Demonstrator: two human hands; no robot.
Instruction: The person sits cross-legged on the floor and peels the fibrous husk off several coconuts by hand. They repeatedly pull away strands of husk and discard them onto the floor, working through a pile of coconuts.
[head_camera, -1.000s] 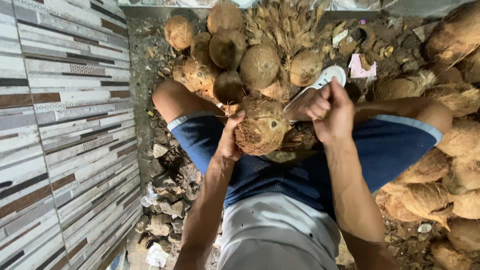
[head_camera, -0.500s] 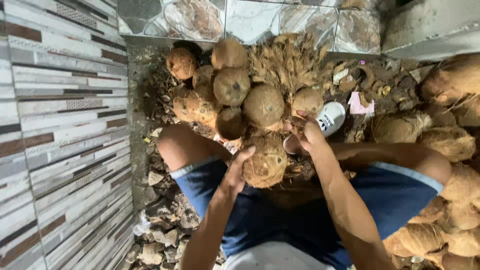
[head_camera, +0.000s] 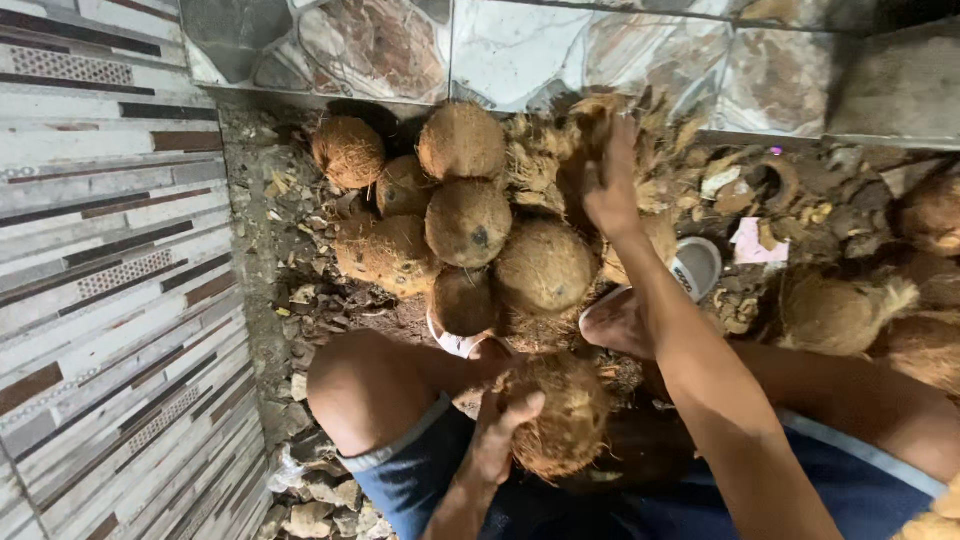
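Stone-tiled wall (head_camera: 400, 50) behind heaped coconuts (head_camera: 465, 220)

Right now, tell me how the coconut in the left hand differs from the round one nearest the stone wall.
The held coconut sits between the knees, gripped by the left hand; the top coconut lies untouched in the pile against the wall. The held coconut looks shaggy with loose fibre; the top coconut looks smoother and rounder. Both are brown and husked. The right hand reaches into husk scraps.
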